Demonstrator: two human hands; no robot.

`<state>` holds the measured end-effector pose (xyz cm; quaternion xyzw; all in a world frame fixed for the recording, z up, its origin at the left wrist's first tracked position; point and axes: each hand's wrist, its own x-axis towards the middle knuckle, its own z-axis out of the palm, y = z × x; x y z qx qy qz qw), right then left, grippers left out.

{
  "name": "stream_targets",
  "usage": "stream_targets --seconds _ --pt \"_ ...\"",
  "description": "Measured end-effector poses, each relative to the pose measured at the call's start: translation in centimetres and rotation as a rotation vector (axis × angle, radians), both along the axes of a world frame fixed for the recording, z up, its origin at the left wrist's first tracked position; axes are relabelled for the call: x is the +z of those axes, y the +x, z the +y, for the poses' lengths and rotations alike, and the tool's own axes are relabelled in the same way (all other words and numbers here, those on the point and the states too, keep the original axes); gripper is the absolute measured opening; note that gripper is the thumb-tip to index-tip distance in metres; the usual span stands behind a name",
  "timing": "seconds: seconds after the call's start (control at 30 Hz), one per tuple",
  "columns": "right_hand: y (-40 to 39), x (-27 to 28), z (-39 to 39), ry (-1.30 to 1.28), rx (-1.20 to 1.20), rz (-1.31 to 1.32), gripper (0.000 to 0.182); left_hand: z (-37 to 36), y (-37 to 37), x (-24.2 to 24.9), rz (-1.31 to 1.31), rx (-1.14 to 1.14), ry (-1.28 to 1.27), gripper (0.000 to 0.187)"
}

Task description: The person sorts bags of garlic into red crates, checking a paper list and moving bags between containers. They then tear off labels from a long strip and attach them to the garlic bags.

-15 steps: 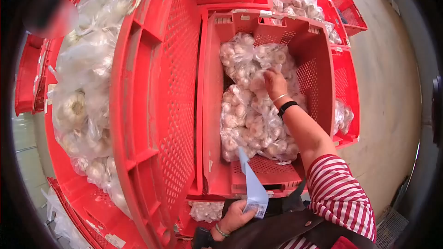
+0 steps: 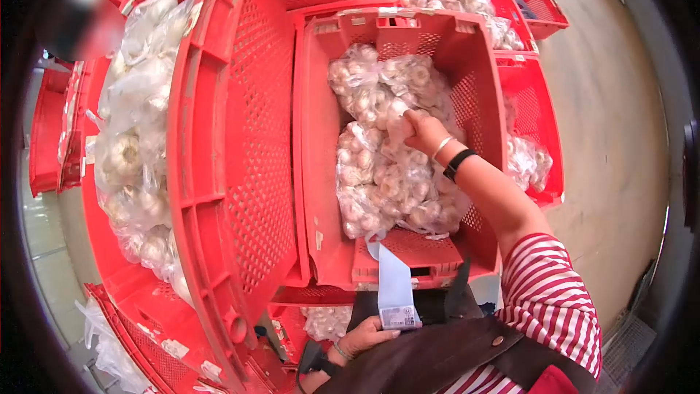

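Observation:
My right hand point(image 2: 425, 133) reaches into the red crate point(image 2: 310, 175) in front of me. Its fingers are closed on the clear plastic of a bag of garlic point(image 2: 397, 118) near the middle of the pile. Down by my apron, my left hand point(image 2: 362, 337) grips the lower end of a pale blue strip of labels point(image 2: 394, 277), thumb along its edge; the fingers behind it are hidden. Print shows at the strip's bottom, and its upper end curls over the crate's near rim. More bags of garlic point(image 2: 361, 208) lie around my right hand in the crate.
A red crate tilted on its side point(image 2: 240, 175) stands close on the left, beside large bags of garlic point(image 2: 131, 160). Further red crates point(image 2: 539, 102) with bagged garlic line the right and back. Concrete floor point(image 2: 612, 124) runs along the right. A person's blurred shape is at upper left.
The view has shifted slightly, so the crates sit further left and higher. My right hand has moved a little toward me over the bags. The label strip hangs straighter above my left hand.

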<state>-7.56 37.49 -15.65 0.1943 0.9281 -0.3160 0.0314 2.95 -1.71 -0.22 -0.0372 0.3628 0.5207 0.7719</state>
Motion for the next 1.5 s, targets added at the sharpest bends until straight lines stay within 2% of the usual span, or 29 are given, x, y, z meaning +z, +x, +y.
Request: stream_targets --seconds 0.07,0.13,0.2,0.27,0.33,0.4,0.43,0.47,0.53,0.6,0.63,0.67,0.7,0.73,0.83,0.87,0.9,0.93,1.0,1.03,1.07,1.1,1.2,1.27,1.33,1.37,1.4,1.47,1.5 --pt "2.7 5.0 0.6 -0.128 -0.077 0.181 0.047 0.5 1.0 -0.7 0.024 -0.039 -0.030 0.031" --pt "6.6 10.4 1.4 -0.283 -0.265 0.419 0.049 2.3 1.4 -0.2 0.113 -0.002 -0.003 0.028" --pt "11.5 15.3 3.4 -0.202 -0.326 0.495 0.049 4.8 0.6 1.0 0.472 -0.097 -0.091 0.027" --pt "16.4 18.9 4.8 -0.413 -0.507 0.534 0.049 6.7 1.2 0.7 0.511 0.157 -0.063 0.024" --pt "21.4 20.2 7.1 -0.412 -0.615 0.526 0.049 9.2 0.7 1.9 0.521 0.272 -0.041 0.021" --pt "26.1 19.7 9.5 -0.296 -0.725 0.468 0.052 11.0 0.5 1.5 0.563 0.297 0.046 0.021" --pt "27.4 19.9 9.7 -0.131 -0.780 0.378 0.057 11.9 0.1 1.7 0.566 0.298 0.052 0.021" --pt "28.2 19.8 9.0 -0.128 -0.779 0.381 0.057 12.7 -0.1 2.0 0.612 0.259 0.066 0.020" --pt "26.5 21.9 4.4 0.646 -0.408 0.001 0.062 14.3 -0.6 2.5 0.654 0.219 0.077 0.020" --pt "23.0 23.0 -2.0 0.336 -0.054 0.303 0.060 15.5 -0.7 2.9 0.707 0.181 0.109 0.019" --pt "20.8 24.3 -5.2 -0.037 0.015 0.365 0.053 15.5 -0.5 1.5 0.829 0.164 0.154 0.019" --pt "19.7 23.4 -7.3 -0.071 0.043 0.403 0.045 15.5 -0.7 1.7 0.829 0.165 0.154 0.019" --pt "19.1 21.8 -8.3 -0.032 0.119 0.378 0.037 15.4 -1.0 2.2 0.951 0.177 0.174 0.018" --pt "18.3 20.4 -9.0 -0.101 0.132 0.421 0.029 15.1 -1.6 2.3 1.075 0.190 0.194 0.016" --pt "15.7 18.1 -9.9 -0.167 0.168 0.361 0.020 12.4 -3.8 1.3 1.172 0.110 0.137 0.015" --pt "14.5 16.9 -10.1 -0.361 0.126 0.306 0.015 11.4 -4.4 0.9 1.227 0.082 0.109 0.014" --pt "13.3 15.4 -10.2 -0.552 0.081 0.248 0.010 10.2 -4.7 0.4 1.133 0.113 0.078 0.014" --pt "11.6 13.0 -9.9 -0.872 -0.223 0.040 0.005 9.2 -5.0 0.5 1.129 0.117 0.078 0.014" --pt "7.3 6.2 -6.8 -1.054 -0.547 0.143 0.013 7.3 -5.2 1.2 0.920 0.214 -0.035 0.016" --pt "5.5 0.7 -5.3 -0.843 -0.632 0.282 0.017 6.2 -5.0 1.1 0.843 0.219 -0.082 0.016" --pt "3.2 1.1 -4.4 -0.381 -0.594 0.204 0.017 5.0 -4.7 1.0 0.766 0.223 -0.128 0.017" --pt "1.8 -2.3 -3.6 -0.073 -0.531 0.421 0.014 4.0 -4.7 0.7 0.825 0.178 -0.117 0.019" --pt "-0.6 -7.2 -2.9 0.097 -0.507 0.486 0.012 1.8 -4.4 0.2 0.745 0.152 -0.134 0.021" --pt "0.6 -9.5 -3.9 0.124 -0.414 0.377 0.017 0.7 -4.6 0.0 0.690 0.131 -0.136 0.022" --pt "2.3 -8.1 -5.7 0.315 -0.059 0.103 0.027 0.0 -4.4 -0.1 0.623 0.109 -0.137 0.022" --pt "2.5 -7.0 -5.8 0.261 -0.025 -0.078 0.038 -0.2 -4.4 -0.4 0.630 0.090 -0.138 0.023" --pt "2.7 -5.8 -6.1 0.262 -0.025 -0.084 0.038 -0.2 -4.4 -0.3 0.642 0.070 -0.137 0.023" --pt "1.9 -3.0 -6.4 0.415 0.117 -0.352 0.042 -0.1 -4.4 0.0 0.655 0.072 -0.079 0.022" --pt "1.8 -1.2 -7.3 0.455 0.187 -0.208 0.048 -0.4 -3.7 -0.3 0.558 0.075 -0.079 0.022"
